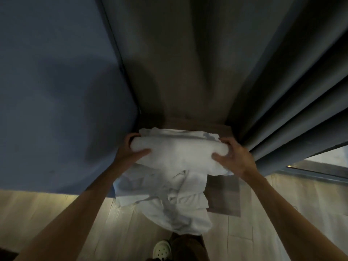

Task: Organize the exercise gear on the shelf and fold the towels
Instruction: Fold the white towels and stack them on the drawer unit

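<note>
A bundle of white towels [178, 155] fills the middle of the head view. My left hand [131, 149] grips its left end, thumb on top. On the right end, my right hand [231, 157] holds on with fingers spread over the cloth. The upper part is rolled or folded thick, and loose crumpled cloth [175, 204] hangs down below it toward the floor. The bundle's far edge rests on or just over a brown wooden surface [224, 129]; whether it touches I cannot tell.
A blue-grey wall [56, 91] stands at the left and grey curtains [282, 91] hang at the right. Pale wood flooring [113, 232] lies below. A window sill [320, 168] shows at the right. My light shoe [162, 249] is at the bottom.
</note>
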Motion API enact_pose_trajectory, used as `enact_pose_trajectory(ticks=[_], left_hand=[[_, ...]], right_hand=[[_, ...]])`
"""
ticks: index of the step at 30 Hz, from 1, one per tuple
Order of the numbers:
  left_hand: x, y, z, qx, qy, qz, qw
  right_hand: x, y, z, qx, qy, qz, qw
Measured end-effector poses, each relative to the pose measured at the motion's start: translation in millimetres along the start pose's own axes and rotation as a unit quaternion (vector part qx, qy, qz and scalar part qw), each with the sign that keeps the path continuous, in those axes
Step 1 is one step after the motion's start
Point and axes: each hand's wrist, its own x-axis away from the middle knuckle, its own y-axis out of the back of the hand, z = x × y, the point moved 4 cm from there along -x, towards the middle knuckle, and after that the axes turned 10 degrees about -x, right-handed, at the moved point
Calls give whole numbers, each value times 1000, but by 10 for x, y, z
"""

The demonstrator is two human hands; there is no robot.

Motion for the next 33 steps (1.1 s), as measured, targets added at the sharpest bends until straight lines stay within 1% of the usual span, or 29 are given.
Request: enact_pose_trajectory(ticks=[2,4,6,7,9,11,14,16,18,20,22,24,26,28,29,31,33], left_hand=[[-177,-98,-31,32,44,-21,998],[-358,-199,-74,78,100,-60,990],[-540,-307,-104,77,151,-88,982],[-627,-350,-102,64,174,-89,979],[-776,-434,-56,72,182,-58,979],[-827,-488,9,79,172,-13,982],[-819,-564,209,59,184,16,981],[-829,-631,272,99,192,2,976],[-867,-686,239,149,207,-18,967],[-933,-713,237,176,217,-30,960],[-977,-686,234,166,225,-37,959],[-1004,-670,290,148,262,-33,953],[-997,-631,294,174,287,-9,942],[-1001,-585,257,216,273,24,937],[-983,-551,225,220,270,34,937],[-955,-462,195,232,273,16,934],[-892,-368,123,254,271,-6,928]], right_hand=[[-158,17,1,-111,-11,-89,990],[-303,-44,-58,-206,-62,-154,964],[-445,-174,-155,-285,-129,-172,934],[-519,-242,-206,-313,-159,-172,921],[-647,-341,-287,-340,-208,-172,901],[-753,-435,-390,-338,-242,-159,895],[-856,-546,-557,-348,-282,-122,886],[-881,-613,-664,-379,-314,-86,866],[-865,-642,-676,-414,-328,-6,849],[-876,-648,-682,-431,-304,72,846],[-882,-624,-696,-427,-296,98,849],[-887,-609,-751,-412,-314,91,850],[-907,-629,-817,-419,-324,77,845],[-910,-627,-822,-431,-314,69,843],[-880,-592,-730,-427,-314,64,846],[-822,-528,-544,-423,-290,55,857],[-775,-449,-374,-419,-264,30,868]])
